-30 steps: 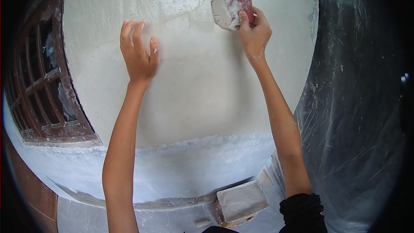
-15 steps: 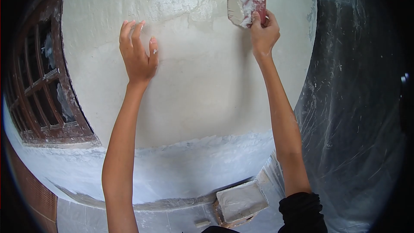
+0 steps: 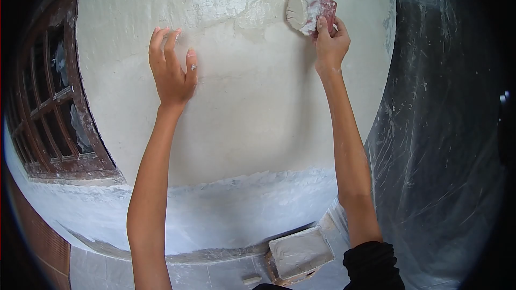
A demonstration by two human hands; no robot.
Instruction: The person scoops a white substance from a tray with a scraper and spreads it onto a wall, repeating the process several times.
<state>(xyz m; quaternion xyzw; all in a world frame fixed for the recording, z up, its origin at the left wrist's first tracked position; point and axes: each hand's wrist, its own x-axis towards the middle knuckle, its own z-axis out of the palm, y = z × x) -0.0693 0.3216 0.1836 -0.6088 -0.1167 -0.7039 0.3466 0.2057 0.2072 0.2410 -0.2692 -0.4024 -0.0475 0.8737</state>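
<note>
My right hand (image 3: 332, 45) grips a red putty scraper (image 3: 326, 9) at the upper right, thumb on its near face. Pale putty (image 3: 299, 13) coats the left part of its blade, with a whiter smear beside it. The scraper overlaps the wall (image 3: 242, 107), which is covered in cream-coloured putty, rougher and shinier toward the top. My left hand (image 3: 173, 70) is raised before the wall at the left, fingers apart and bent a little, holding nothing. A white fleck of putty sticks to its thumb.
A tray of putty (image 3: 301, 252) stands low by the wall's foot, and a small block (image 3: 251, 278) lies on the grey tiled floor (image 3: 199, 275). On the left is a brown framed window (image 3: 56, 102). Dark plastic sheeting (image 3: 430, 145) hangs at the right.
My right hand and the scraper have shifted slightly right and down, and the scraper has tilted a little. My left hand has barely moved.
</note>
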